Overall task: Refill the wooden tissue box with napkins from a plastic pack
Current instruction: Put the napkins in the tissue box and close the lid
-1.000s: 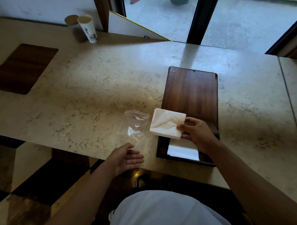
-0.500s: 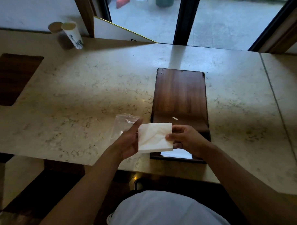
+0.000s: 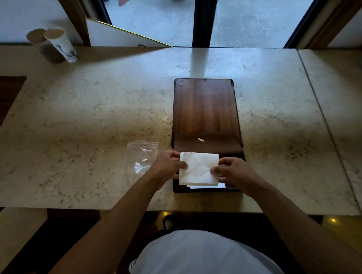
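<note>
A dark wooden tissue box (image 3: 205, 109) lies on the marble counter with its lid slid back, so its near end is open. A white napkin stack (image 3: 198, 168) hovers over that open end. My left hand (image 3: 168, 165) grips the stack's left edge and my right hand (image 3: 232, 172) grips its right edge. More white napkins (image 3: 207, 186) show in the box under the held stack. The clear plastic pack (image 3: 140, 159) lies flat and empty just left of the box.
A small white scrap (image 3: 200, 139) rests on the box lid. Two paper cups (image 3: 56, 44) stand at the back left. A dark inset panel (image 3: 5, 98) sits at the counter's left. A seam (image 3: 324, 125) splits the counter at right. Glass doors rise behind.
My left hand came up from the counter edge and took the stack's left side. Both hands carried the stack right, from beside the box to over its open end.
</note>
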`<state>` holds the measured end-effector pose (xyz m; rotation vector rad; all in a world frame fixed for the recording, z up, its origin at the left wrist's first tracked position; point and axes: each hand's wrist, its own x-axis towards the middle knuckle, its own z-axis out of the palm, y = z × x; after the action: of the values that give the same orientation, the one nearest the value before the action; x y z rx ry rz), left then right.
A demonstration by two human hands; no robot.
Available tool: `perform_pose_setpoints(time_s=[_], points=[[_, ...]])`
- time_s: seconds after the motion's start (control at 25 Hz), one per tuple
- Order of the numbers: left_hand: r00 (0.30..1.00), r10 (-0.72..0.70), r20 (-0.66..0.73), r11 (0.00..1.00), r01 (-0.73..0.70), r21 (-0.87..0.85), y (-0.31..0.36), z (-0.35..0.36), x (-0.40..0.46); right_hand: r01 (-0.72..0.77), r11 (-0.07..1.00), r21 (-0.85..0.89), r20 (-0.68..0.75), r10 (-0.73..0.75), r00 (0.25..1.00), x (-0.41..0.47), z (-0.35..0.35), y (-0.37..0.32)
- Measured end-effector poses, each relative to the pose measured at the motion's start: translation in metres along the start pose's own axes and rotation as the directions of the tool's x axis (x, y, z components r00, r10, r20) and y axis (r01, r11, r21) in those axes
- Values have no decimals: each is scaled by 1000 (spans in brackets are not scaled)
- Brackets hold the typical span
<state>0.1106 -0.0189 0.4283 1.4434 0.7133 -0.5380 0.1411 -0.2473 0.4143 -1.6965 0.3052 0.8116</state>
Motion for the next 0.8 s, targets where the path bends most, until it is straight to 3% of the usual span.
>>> perform_pose_setpoints(time_s=[0.28,0.52,0.8], points=[[966,187,-181,924,-110,367,-9,36,20,-53,998,25,-142,56,988,11,-10,6],[924,308,-228,791,-115,601,-27,50,24,-71,904,-423,-264,-48,963,24,-8,15],[941,263,-213,703,-36,711,-31,57,41,-98,793,-602,-266,-84,960,35,-6,21]])
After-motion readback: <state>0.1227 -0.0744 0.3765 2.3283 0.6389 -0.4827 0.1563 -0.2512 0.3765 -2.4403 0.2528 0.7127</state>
